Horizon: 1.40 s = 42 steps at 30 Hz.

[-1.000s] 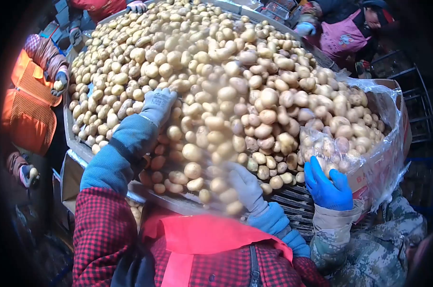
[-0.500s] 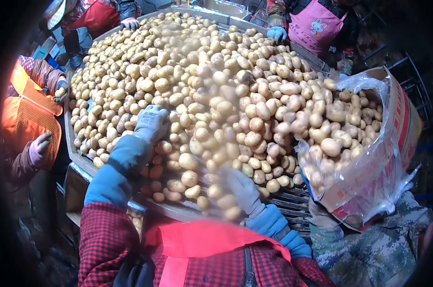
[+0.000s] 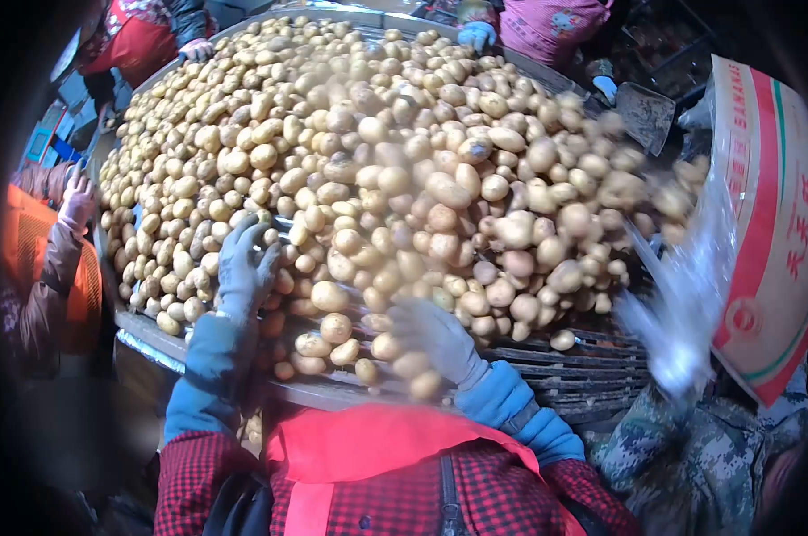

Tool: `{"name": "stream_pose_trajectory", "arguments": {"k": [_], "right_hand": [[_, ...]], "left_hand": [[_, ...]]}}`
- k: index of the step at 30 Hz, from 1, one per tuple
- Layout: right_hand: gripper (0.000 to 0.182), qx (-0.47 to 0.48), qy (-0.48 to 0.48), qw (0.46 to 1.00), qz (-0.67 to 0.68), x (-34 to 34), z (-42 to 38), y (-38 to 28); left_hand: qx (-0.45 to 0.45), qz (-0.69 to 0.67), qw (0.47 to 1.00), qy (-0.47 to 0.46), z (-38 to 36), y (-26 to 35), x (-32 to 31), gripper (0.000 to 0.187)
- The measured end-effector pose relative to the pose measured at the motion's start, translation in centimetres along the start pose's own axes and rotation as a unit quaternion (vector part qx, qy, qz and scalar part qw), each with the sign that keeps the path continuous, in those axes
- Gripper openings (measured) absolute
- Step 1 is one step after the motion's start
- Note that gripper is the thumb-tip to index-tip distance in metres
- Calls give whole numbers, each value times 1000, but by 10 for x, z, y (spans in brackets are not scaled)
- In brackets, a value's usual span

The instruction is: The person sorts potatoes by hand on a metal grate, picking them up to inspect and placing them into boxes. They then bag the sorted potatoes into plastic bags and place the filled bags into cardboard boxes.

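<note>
Potatoes (image 3: pixel 274 129) lie heaped across a large slatted table (image 3: pixel 565 380). My left hand (image 3: pixel 243 268), in a pale grey glove, rests at the heap's near left part, fingers spread against the potatoes. A potato shows by its fingertips, but I cannot see it gripped. In the matching glove, my right hand (image 3: pixel 435 339) lies flat and slightly blurred, its fingers stretched left beside the loose potatoes (image 3: pixel 335 328) near the front edge. At the right, a cardboard box (image 3: pixel 766 241) with a clear plastic liner (image 3: pixel 676 330) is tipped up, and blurred potatoes lie by its mouth.
A person in camouflage clothing (image 3: pixel 690 456) is beneath the box. Across the table stand people in a red apron (image 3: pixel 136 45) and a pink apron (image 3: pixel 551 31), and one in an orange vest (image 3: pixel 87 277) is at left. A flat scoop (image 3: pixel 645 116) lies beyond the heap.
The box has tipped up steeply and its potatoes have spilled onto the heap. My left hand has shifted left and nearer to me; my right hand has moved slightly left.
</note>
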State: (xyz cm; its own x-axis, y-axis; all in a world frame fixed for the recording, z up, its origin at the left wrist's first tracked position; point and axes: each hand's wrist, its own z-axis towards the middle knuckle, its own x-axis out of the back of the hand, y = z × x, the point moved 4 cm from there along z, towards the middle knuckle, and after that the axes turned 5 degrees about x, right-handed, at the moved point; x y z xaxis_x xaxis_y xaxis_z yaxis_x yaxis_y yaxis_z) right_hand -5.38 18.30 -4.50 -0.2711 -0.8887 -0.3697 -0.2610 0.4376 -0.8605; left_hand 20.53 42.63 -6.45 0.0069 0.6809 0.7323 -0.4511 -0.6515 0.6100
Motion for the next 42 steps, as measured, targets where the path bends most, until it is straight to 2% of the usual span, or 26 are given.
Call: {"name": "stream_pose_trajectory", "arguments": {"k": [3,4,7,9,11,14,18,23,26,29,30,31,32,33,35,40,42], "right_hand": [[44,-22,11,1000,11,1,-1,3],[43,-17,-5,1000,18,0,-2,4],[47,-24,-48,998,36,-3,-5,5],[46,-29,-29,999,-4,-8,-8,-2],[45,-25,-14,999,-39,-9,-12,-3],[45,-33,9,999,9,-3,-10,9],[46,2,-35,997,62,-5,-13,9],[45,8,21,1000,6,-9,-20,8],[46,20,21,997,69,-4,-19,15],[46,57,50,994,-77,-3,-29,8],[45,45,39,997,-39,-2,-28,11],[45,32,29,999,-1,0,-27,15],[44,46,-4,999,21,4,-26,17],[44,48,10,999,10,4,-26,19],[45,43,36,998,0,0,-26,16],[49,24,66,998,-4,5,-30,17],[48,1,71,997,-5,8,-27,20]], "left_hand": [[-14,-55,998,-18,-18,22,4,43],[10,-76,997,-32,-25,34,7,44],[-14,-98,995,-20,-38,36,4,46],[-9,-107,994,-18,-45,31,4,46],[-1,-93,996,-13,-51,27,8,46],[-15,-77,997,1,-55,25,16,43],[-36,-51,998,8,-59,30,23,40],[-17,-93,995,12,-64,19,28,37],[-13,-78,997,18,-67,14,30,38],[-8,-115,993,-6,-67,13,26,38],[-2,-124,992,-7,-69,10,31,38],[91,-238,966,-46,-73,19,32,39],[146,-323,932,-69,-77,26,28,41],[204,-404,888,-81,-81,33,24,42],[223,-461,853,-100,-81,40,17,46],[268,-461,836,-127,-82,59,17,46],[286,-504,799,-163,-86,53,12,50]]}}
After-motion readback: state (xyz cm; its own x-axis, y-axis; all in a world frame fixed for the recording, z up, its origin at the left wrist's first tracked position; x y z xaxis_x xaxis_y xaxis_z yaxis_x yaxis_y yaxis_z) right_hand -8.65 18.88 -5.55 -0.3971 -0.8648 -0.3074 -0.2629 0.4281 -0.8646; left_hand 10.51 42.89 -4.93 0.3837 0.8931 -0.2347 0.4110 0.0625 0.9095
